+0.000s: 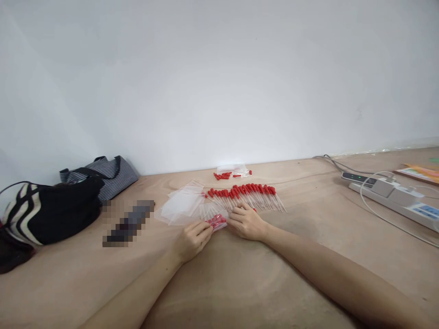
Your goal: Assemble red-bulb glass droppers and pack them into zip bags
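A small clear plastic bag (pixel 219 225) with several red-bulbed droppers inside lies between my hands. My left hand (pixel 194 237) pinches its left side near the red bulbs. My right hand (pixel 247 222) is closed at the bag's right edge, its fingertips partly hidden. One red bulb (pixel 254 210) shows just beyond the right fingers; I cannot tell if that hand holds it. Behind the hands lies a row of thin clear droppers (pixel 240 191), their red bulbs pointing to the wall. A stack of flat clear bags (pixel 181 204) rests left of the row.
Loose red bulbs (pixel 222 175) and another clear bag (pixel 233 169) lie near the wall. A power strip (pixel 398 201) with cables sits at the right. A striped bag (pixel 118 176), a black cloth item (pixel 68 212) and a blurred-out dark object (pixel 130 224) lie at the left.
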Demonstrator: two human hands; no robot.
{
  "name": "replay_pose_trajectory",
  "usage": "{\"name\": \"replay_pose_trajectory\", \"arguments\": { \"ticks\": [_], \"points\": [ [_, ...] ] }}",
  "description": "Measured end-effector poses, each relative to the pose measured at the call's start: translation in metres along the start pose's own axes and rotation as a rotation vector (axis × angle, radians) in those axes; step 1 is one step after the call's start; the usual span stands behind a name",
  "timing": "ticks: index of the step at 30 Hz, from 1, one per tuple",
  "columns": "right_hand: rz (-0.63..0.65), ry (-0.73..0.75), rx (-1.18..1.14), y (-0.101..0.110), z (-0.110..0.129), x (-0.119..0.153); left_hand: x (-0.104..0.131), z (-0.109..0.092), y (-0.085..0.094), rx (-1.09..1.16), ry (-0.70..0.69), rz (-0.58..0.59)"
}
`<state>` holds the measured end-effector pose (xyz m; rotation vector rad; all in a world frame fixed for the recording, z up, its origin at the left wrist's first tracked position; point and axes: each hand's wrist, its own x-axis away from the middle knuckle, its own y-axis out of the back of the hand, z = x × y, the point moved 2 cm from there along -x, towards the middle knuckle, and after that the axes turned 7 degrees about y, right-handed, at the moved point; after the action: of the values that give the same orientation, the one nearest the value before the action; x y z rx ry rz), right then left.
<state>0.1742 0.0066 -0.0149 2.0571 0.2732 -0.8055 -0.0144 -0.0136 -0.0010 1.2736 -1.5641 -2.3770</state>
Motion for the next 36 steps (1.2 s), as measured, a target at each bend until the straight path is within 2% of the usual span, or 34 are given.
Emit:
{"name": "replay_pose_trajectory", "arguments": {
  "ticks": [5,12,20,24,30,36],
  "points": [
    [-0.052,-0.022,0.019,0.003,0.001,-0.004,-0.001,-0.002,0.002,-0.069,-0.052,-0.051],
    [-0.069,-0.024,0.025,0.001,0.004,-0.009,-0.008,-0.002,0.004,-0.013,-0.037,-0.156],
    [-0.145,-0.053,0.023,0.000,0.007,-0.015,-0.007,-0.002,0.001,-0.063,-0.076,-0.154],
    [-0.166,-0.040,0.016,-0.004,0.012,-0.021,-0.008,-0.002,0.001,-0.053,-0.101,-0.197],
    [-0.194,-0.100,0.004,-0.004,0.015,-0.022,-0.008,-0.003,0.003,-0.077,-0.145,-0.234],
    [-0.197,-0.107,-0.002,-0.005,0.016,-0.023,-0.009,-0.002,0.004,-0.073,-0.129,-0.210]
  ]
}}
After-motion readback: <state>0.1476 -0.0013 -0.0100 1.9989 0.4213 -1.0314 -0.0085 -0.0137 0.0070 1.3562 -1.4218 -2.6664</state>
